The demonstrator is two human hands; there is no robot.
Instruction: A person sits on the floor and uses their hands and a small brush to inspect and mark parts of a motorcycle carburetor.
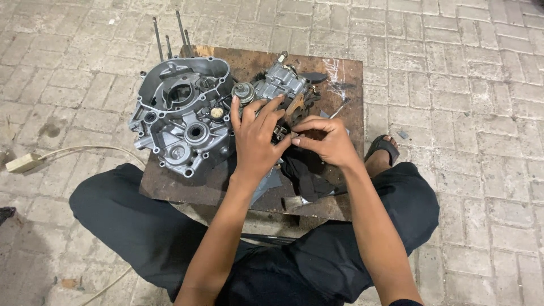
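Small grey metal engine part (281,80), a cast assembly with a round capped fitting at its left, rests on the rusty brown counter (345,76) just right of the crankcase half; a thin brownish gasket piece (295,109) lies against its near side.

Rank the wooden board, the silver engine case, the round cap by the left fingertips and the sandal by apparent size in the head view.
1. wooden board
2. silver engine case
3. sandal, partly hidden by the leg
4. round cap
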